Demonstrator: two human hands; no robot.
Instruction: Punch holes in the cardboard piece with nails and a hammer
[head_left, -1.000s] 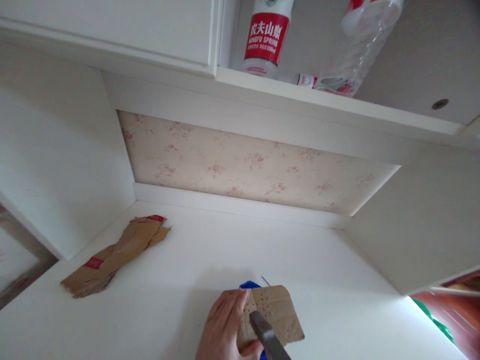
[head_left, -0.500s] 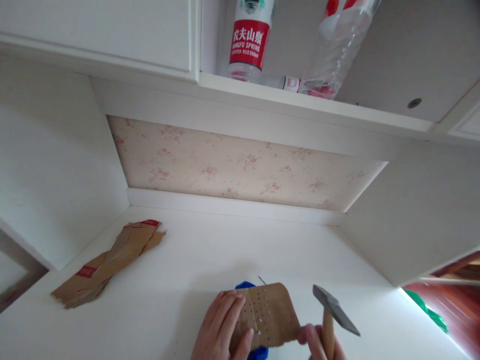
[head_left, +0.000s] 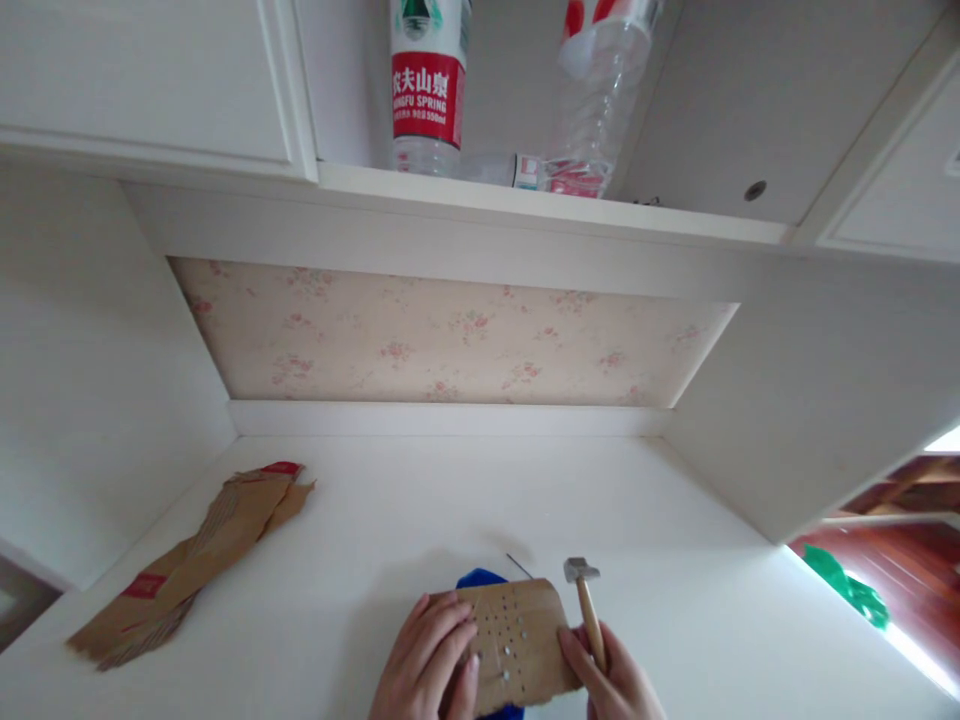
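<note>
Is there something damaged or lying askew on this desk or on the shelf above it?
Yes. Torn cardboard strips lie ragged at the desk's left. On the shelf, a clear bottle leans askew over a small bottle on its side.

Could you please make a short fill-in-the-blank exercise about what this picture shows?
1. The right hand holds a small ____ with a wooden handle.
2. The left hand rests on a piece of ____ dotted with holes.
3. The upright bottle on the shelf has a ____ label.

Answers: hammer; cardboard; red
</note>
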